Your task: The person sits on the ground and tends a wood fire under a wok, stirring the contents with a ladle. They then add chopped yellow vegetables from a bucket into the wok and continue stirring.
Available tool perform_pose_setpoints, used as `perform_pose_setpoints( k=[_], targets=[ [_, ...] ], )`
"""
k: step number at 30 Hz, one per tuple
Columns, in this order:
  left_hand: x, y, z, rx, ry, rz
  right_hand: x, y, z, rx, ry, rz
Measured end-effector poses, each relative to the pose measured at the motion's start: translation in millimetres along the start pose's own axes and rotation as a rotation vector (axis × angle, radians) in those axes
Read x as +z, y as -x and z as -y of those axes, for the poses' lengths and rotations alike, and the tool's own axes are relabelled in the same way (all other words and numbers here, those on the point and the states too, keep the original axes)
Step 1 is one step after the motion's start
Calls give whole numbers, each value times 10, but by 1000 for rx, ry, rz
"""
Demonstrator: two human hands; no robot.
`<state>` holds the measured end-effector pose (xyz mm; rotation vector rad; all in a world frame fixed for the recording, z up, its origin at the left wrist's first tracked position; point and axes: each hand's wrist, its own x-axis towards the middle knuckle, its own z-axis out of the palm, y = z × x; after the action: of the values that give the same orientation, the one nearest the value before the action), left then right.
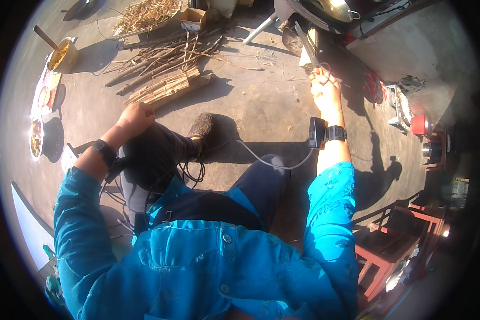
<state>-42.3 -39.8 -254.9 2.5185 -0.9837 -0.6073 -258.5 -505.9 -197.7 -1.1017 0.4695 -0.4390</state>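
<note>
My right hand (324,90) grips the looped handle of metal fire tongs (305,42). The far end of the tongs reaches up beside a split piece of firewood (309,48), under the rim of a round stove (304,14) on legs. A shiny metal pan (340,11) sits on the stove. My left hand (138,117) is curled by my left knee, with nothing visible in it. Just beyond it lie split logs (164,89); whether the hand touches them is unclear.
Thin branches (156,66) lie behind the logs, near a cardboard box (193,19) and a heap of dry shavings (148,16). At left stand a pot with yellow food (64,56) and a bowl of food (36,138). A reddish wooden chair (378,264) is at right. A cable (264,160) runs to my right wrist.
</note>
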Motion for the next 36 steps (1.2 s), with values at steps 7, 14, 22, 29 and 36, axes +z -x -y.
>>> perform_pose_setpoints(
  k=[7, 14, 22, 29, 36],
  targets=[
    [14, -4, 68, 14, -12, -8, 65, 83, -148, 15, 96, -53],
    [40, -10, 113, 5, 12, 0, 188, 637, -69, 10, 70, -91],
    [49, 12, 61, -1, -25, -21, 228, 810, 4, 65, 67, -15],
    [64, 46, 73, -42, -26, -9, 220, 673, 21, 56, 49, -33],
    [53, 22, 86, -48, -44, -3, 176, 855, 61, 51, 29, -88]
  ],
)
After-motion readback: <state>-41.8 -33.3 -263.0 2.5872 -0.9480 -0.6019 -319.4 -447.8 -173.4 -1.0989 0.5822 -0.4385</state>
